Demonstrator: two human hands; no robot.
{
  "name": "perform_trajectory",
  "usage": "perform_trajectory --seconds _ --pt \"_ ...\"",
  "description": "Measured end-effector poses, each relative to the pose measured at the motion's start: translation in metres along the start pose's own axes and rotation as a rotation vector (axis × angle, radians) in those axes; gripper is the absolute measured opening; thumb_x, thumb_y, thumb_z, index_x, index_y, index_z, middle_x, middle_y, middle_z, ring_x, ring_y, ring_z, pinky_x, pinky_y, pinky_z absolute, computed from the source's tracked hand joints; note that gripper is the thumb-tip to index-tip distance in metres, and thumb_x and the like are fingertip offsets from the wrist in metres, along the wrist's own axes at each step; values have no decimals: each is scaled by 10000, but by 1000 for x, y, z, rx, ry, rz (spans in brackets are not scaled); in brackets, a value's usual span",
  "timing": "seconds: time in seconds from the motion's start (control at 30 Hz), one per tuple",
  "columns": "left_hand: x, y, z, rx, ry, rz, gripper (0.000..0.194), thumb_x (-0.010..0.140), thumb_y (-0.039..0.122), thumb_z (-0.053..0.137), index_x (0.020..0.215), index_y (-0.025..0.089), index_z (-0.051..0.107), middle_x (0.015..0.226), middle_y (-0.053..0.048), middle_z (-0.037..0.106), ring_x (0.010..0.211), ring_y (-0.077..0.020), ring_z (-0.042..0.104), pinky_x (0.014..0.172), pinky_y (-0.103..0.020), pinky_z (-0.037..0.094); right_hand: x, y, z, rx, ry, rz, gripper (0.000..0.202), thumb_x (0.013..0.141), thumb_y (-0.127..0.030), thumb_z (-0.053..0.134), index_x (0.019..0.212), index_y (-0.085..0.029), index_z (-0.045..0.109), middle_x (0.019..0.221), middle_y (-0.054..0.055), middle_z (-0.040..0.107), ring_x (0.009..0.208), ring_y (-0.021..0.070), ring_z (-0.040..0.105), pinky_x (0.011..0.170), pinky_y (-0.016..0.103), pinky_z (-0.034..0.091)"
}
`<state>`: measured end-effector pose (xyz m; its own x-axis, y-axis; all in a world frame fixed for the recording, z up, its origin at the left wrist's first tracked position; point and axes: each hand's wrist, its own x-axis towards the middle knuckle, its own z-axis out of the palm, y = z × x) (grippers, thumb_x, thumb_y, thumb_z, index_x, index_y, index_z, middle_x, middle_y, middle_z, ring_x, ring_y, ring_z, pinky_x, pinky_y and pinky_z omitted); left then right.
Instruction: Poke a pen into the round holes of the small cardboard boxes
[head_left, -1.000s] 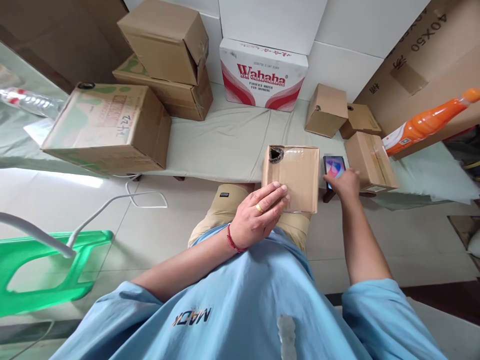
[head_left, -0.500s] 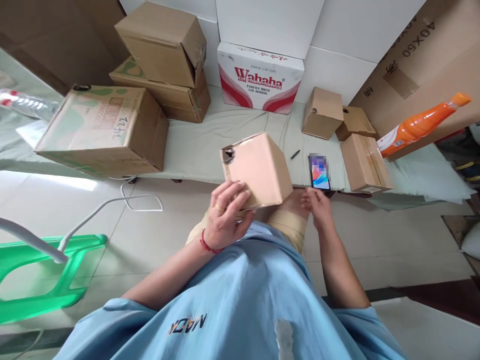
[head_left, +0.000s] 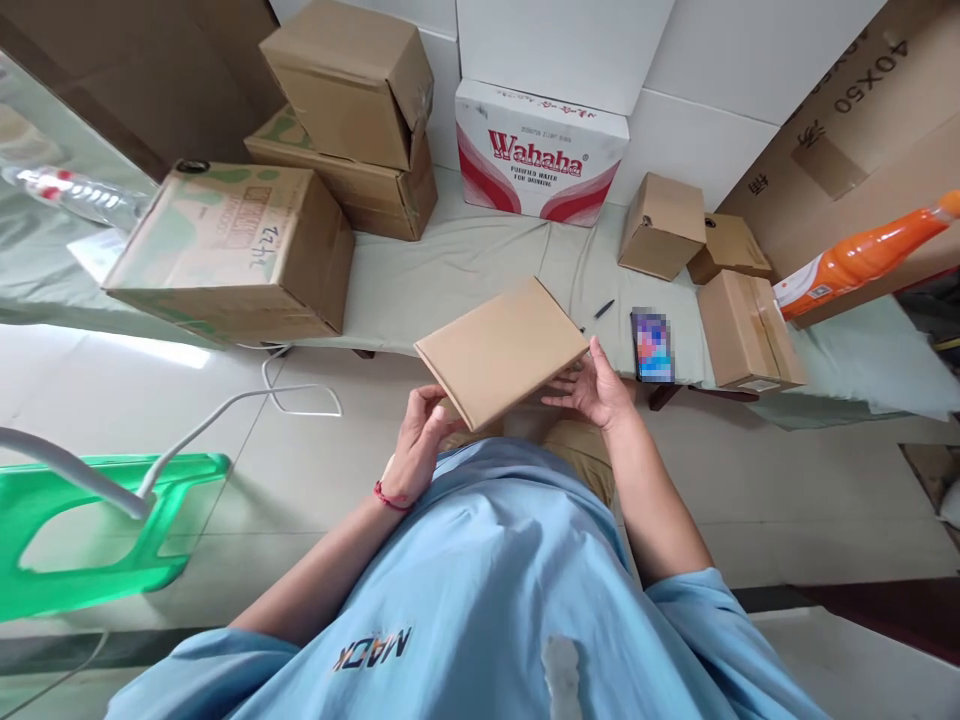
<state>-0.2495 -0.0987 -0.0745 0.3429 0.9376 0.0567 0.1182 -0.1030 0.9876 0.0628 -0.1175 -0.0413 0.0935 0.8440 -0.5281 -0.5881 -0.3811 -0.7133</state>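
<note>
A plain brown cardboard box [head_left: 502, 350] is held tilted in front of my body, a broad flat face turned up. Gripping its lower left corner is my left hand [head_left: 420, 440], with the thumb near the edge and the fingers partly hidden behind the box. My right hand [head_left: 592, 392] supports the right corner, its thumb up beside the edge and its fingers reaching underneath. The underside of the box is out of sight. Just beyond it on the cloth lie a black pen [head_left: 604, 309] and a phone [head_left: 653, 345] with its screen lit.
On the cloth-covered bench [head_left: 397, 290], larger cartons [head_left: 315, 265] stand left and a Wahaha carton [head_left: 544, 155] stands at the wall. Small boxes [head_left: 660, 228] and an orange bottle [head_left: 862, 250] are to the right. A green stool [head_left: 150, 570] and white cable [head_left: 210, 410] are lower left.
The box has been turned, so its torn corner hole no longer shows. My right hand has come up from beside the phone to the box; my left hand has shifted to its lower left corner.
</note>
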Motion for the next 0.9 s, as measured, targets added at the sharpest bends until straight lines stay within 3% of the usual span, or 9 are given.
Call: perform_trajectory --seconds 0.07,0.17,0.3,0.4,0.53,0.63,0.77,0.9 --pt "10 -5 6 -218 76 -158 539 1002 700 567 1292 254 481 1456 -130 563 1330 -285 630 896 -418 686 -1 6 2 6 -9 -5 702 738 -795 820 1208 -299 662 1045 74 740 1038 316 736 844 550 677" --pt "20 -4 12 -439 129 -322 712 837 675 807 1328 264 495 1491 -120 604 1336 -307 652 986 -422 660 -6 24 1 -16 7 -56 618 701 -642 918 1182 -338 674 1091 25 736 1053 280 711 872 516 674" --pt "22 7 9 -618 89 -533 859 616 565 977 1304 204 613 1290 -138 748 1175 -364 730 919 -428 673 -17 43 -6 -113 55 -139 639 734 -737 870 1231 -379 685 1325 10 727 1248 291 673 962 493 649" --pt "26 19 2 -566 34 -508 944 612 476 998 1435 240 601 1319 -112 751 1146 -343 739 846 -376 669 -29 40 -15 -189 -35 -267 804 695 -785 883 1341 -357 669 1525 49 663 1468 338 573 1104 505 586" --pt "48 41 -1 -503 -135 -457 983 637 492 994 1506 271 592 1365 -112 742 1173 -359 732 838 -365 663 -51 23 -31 -251 -185 -288 1146 583 -645 1018 1570 -363 510 1616 88 602 1563 349 503 1233 525 489" --pt "68 59 6 -419 -241 -414 965 641 544 989 1491 275 622 1377 -105 745 1208 -379 717 882 -379 651 -71 16 -42 -290 -175 -238 1070 644 -588 1003 1559 -319 518 1582 119 632 1570 349 500 1261 552 456" --pt "77 74 19 -339 -340 -296 921 745 601 932 1545 307 584 1484 -88 694 1371 -409 635 1036 -425 607 -91 19 -46 -302 -65 -294 924 671 -532 989 1473 -303 592 1533 115 670 1515 358 559 1243 577 474" --pt "80 75 29 -380 -324 -208 840 868 667 820 1594 357 533 1648 -77 545 1534 -396 496 1133 -444 567 -96 5 -45 -212 113 -328 711 652 -467 961 1293 -292 708 1327 95 775 1302 371 707 1125 604 582"
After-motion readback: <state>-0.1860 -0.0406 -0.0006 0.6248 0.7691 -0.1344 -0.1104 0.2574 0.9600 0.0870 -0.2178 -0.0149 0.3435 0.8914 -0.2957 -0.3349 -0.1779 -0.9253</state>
